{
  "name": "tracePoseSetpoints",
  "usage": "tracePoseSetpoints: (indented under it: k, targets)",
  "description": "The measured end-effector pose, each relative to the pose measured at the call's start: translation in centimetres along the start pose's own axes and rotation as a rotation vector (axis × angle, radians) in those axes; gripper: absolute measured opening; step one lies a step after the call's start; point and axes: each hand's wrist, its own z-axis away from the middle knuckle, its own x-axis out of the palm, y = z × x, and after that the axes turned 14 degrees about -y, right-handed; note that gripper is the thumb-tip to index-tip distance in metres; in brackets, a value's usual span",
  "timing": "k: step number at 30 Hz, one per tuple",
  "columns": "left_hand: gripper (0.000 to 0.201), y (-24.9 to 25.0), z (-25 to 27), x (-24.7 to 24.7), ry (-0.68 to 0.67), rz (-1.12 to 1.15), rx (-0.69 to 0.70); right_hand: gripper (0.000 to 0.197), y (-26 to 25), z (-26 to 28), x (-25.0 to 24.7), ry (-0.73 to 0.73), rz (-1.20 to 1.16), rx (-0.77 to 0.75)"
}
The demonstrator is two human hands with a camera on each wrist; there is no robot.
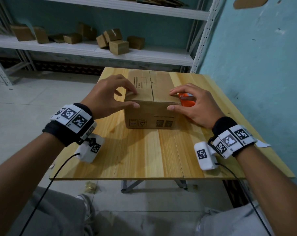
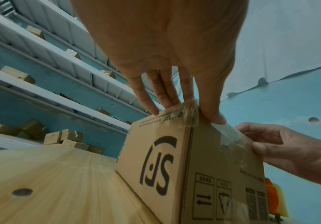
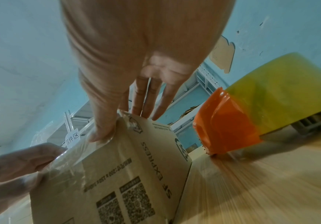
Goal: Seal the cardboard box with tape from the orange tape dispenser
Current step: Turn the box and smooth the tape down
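A person's left hand (image 1: 110,94) is gripping the near left top corner of a cardboard box (image 1: 151,114), fingers lying on the lid and thumb pressing against the front face. The right hand (image 1: 193,104) is clasping the near right corner the same way, fingers on top and thumb on the front. Clear tape (image 2: 230,136) is running along the box's front top edge between the two thumbs, as the wrist views are showing. The box is sitting closed and upright toward the far middle of a wooden table (image 1: 144,159). The orange tape dispenser (image 1: 187,100) is lying on the table just beside the box's right side, partly hidden behind the right hand. Beyond the table, small cardboard boxes (image 1: 117,41) are sitting on a white metal shelf (image 1: 93,50) against a blue wall (image 1: 255,65).
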Motion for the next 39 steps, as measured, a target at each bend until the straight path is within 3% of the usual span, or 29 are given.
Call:
tracePoseSetpoints:
  k: [20,25,33,39]
  targets:
    - [0.056,-0.78,0.00,0.00,-0.040,-0.007,0.007,0.048,0.28,0.18,-0.12,-0.044,0.026,0.029]
    - [0.045,-0.92,-0.12,0.21,-0.033,-0.017,-0.021,0.049,0.17,0.22,-0.16,-0.052,0.043,0.043]
    - [0.052,-0.62,-0.14,0.39,-0.057,-0.038,-0.043,0.054,-0.16,0.31,-0.16,-0.089,0.059,0.069]
    - [0.046,-0.01,-0.50,0.84,0.019,-0.081,-0.053,0.037,-0.62,-0.38,0.69,0.023,0.062,0.049]
